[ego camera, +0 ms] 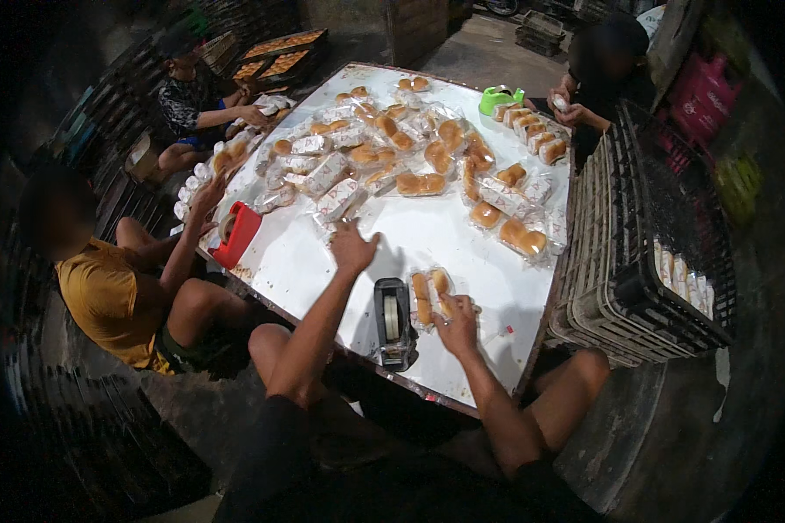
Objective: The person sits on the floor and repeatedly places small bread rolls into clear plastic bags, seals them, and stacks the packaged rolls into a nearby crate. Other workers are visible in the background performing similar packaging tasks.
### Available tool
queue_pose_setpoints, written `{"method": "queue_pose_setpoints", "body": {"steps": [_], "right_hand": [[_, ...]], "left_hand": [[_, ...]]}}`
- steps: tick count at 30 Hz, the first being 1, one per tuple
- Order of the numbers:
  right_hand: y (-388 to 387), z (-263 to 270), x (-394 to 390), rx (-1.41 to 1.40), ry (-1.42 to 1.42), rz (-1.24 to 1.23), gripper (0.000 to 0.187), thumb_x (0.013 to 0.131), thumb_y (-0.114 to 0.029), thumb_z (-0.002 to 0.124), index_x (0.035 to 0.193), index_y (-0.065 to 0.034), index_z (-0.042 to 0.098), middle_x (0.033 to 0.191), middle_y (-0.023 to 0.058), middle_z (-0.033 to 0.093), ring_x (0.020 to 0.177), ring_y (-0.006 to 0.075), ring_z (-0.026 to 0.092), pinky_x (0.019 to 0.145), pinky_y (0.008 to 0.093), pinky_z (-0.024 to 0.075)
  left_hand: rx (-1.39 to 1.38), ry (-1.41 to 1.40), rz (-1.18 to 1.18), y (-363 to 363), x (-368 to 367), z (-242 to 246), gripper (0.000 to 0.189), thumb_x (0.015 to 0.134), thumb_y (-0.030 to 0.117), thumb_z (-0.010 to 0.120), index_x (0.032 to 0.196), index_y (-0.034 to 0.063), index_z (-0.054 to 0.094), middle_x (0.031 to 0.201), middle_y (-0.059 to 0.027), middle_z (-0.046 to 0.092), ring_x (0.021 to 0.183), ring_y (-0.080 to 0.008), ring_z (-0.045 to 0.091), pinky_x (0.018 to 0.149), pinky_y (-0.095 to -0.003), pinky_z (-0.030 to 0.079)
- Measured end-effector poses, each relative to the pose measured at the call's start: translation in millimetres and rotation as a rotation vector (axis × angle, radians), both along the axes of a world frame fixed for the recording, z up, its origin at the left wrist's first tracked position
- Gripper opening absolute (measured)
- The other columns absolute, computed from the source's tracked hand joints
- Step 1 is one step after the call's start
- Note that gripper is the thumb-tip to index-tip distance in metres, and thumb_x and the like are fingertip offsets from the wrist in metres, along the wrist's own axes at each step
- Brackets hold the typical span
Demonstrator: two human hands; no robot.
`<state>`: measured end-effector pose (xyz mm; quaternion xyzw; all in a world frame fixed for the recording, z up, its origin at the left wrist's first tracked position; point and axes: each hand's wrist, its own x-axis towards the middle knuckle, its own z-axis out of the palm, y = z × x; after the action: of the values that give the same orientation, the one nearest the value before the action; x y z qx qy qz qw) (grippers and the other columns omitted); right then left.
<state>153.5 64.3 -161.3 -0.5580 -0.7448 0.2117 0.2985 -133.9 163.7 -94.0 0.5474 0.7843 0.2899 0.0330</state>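
My left hand (353, 248) stretches over the white table (288, 261) with thumb spread. Its fingertips are at the near end of a plastic-wrapped bread pack (337, 198) on the edge of a loose pile; whether they touch it is hard to tell. My right hand (458, 325) holds the near right side of two wrapped bun packs (430, 294) lying side by side. Left of these packs stands a black tape dispenser (391, 323) with a roll of clear tape. More packs of golden buns (420, 184) spread across the table's middle and far part.
A co-worker in a yellow shirt (114, 287) sits at left by a red tape dispenser (237, 234). Two others sit farther off, one near a green dispenser (499, 99) and a row of packs (530, 131). Stacked plastic crates (602, 274) stand against the right side.
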Motion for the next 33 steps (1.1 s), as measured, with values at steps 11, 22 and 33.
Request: {"method": "queue_pose_setpoints", "body": {"steps": [11, 22, 33], "right_hand": [[-2, 73, -3, -0.17, 0.186, 0.034, 0.062, 0.09, -0.035, 0.078, 0.135, 0.0002, 0.056, 0.127, 0.0207, 0.062, 0.12, 0.0326, 0.06, 0.099, 0.0426, 0.0503], [-42, 123, -9, -0.312, 0.823, 0.288, 0.06, 0.098, -0.02, 0.072, 0.145, 0.0001, 0.042, 0.13, 0.0104, 0.059, 0.12, 0.0176, 0.057, 0.103, 0.0334, 0.048], [-79, 151, -22, -0.049, 0.675, 0.069, 0.058, 0.102, -0.009, 0.064, 0.152, 0.007, 0.04, 0.139, 0.0198, 0.06, 0.127, 0.0229, 0.058, 0.107, 0.0348, 0.0473]], "left_hand": [[-0.154, -0.666, 0.393, 0, -63, -38, 0.054, 0.078, 0.022, 0.079, 0.124, 0.0052, 0.055, 0.123, -0.0197, 0.054, 0.105, -0.0355, 0.064, 0.089, -0.0515, 0.054], [-0.057, -1.347, -0.397, -140, 106, 94, 0.043, 0.103, 0.039, 0.062, 0.121, 0.0013, 0.07, 0.114, -0.0053, 0.071, 0.103, -0.0128, 0.061, 0.092, -0.0311, 0.046], [0.289, -1.081, -0.297, -155, 134, 109, 0.03, 0.108, 0.024, 0.056, 0.105, -0.0022, 0.071, 0.087, -0.0063, 0.07, 0.083, -0.012, 0.064, 0.078, -0.0282, 0.052]]}}
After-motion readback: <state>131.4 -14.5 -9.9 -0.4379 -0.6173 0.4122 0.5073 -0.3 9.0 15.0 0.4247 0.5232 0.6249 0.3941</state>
